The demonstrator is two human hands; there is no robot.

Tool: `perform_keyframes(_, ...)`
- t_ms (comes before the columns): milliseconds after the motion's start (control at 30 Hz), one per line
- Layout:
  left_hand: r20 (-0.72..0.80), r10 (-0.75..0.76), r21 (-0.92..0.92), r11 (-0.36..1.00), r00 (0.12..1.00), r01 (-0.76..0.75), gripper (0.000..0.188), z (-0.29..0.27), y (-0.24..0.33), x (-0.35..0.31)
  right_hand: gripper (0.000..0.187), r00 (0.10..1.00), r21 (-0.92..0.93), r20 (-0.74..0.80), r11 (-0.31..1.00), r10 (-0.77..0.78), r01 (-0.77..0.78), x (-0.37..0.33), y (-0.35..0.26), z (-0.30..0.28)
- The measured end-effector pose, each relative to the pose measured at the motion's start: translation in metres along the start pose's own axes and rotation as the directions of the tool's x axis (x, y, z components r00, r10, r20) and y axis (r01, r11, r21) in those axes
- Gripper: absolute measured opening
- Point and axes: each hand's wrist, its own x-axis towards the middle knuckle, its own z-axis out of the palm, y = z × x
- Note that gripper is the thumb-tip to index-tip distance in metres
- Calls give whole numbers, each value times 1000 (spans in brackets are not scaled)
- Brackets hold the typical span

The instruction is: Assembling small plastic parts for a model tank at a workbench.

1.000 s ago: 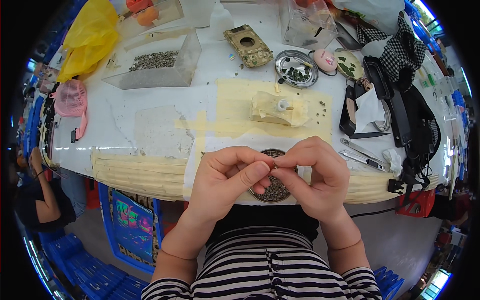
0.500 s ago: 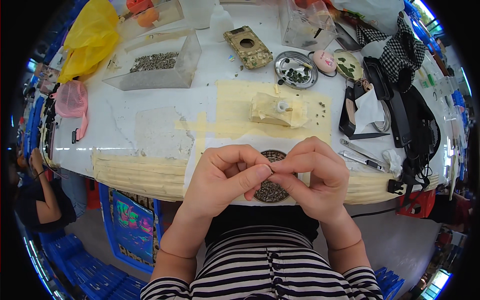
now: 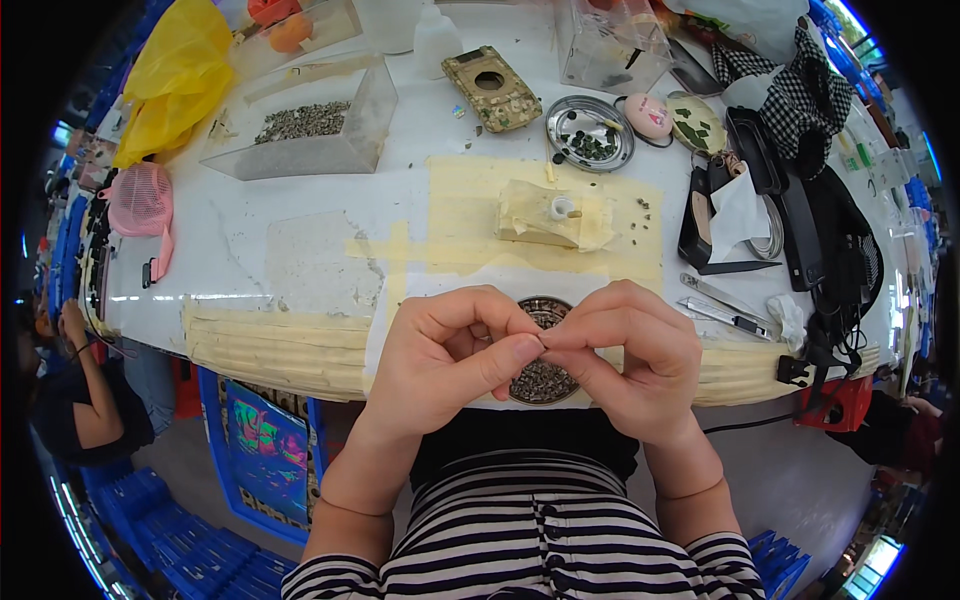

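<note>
My left hand [image 3: 450, 365] and my right hand [image 3: 635, 365] meet fingertip to fingertip just above the table's near edge. Both pinch a tiny part at the point where they touch; the fingers hide most of it. Right beneath them sits a round dish [image 3: 545, 382] filled with small dark pieces, resting on a white sheet [image 3: 470, 285]. Beyond the dish is a lump of tan tape [image 3: 545, 215] with a small white ring on it.
A clear box of grey bits [image 3: 310, 125], a round metal tray [image 3: 590, 132], a tan block with a hole [image 3: 495, 88], tweezers and a blade [image 3: 715, 300] and a black bag [image 3: 830, 260] crowd the table. A pink fan [image 3: 140, 200] lies left. Another person [image 3: 80, 400] sits far left.
Both hands stay pinched together over the dish. My fingers have shifted slightly, with the left thumb now pressed out toward the right fingertips.
</note>
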Motion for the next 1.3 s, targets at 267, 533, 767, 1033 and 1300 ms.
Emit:
perform_keyframes(267,-74,35,-134,990,997,-45,7,11,-8,-4,23,989,-104,-89,989,-116,107,-3,1,7)
perform_keyframes(533,-116,146,-135,978,982,-161,8,18,-13,-6,27,968,-164,-150,971,-201,176,-6,0,12)
perform_keyframes(767,-63,169,80,983,984,-164,11,10,-4,-7,26,973,-191,5,954,-232,229,2,1,-5)
perform_keyframes(1033,98,589,647,574,802,-501,23,7,-4,-1,10,998,37,5,998,58,-58,1,-2,-3)
perform_keyframes(1300,208,716,689,376,667,-619,28,7,-9,0,10,901,515,216,740,377,-433,-6,-5,1)
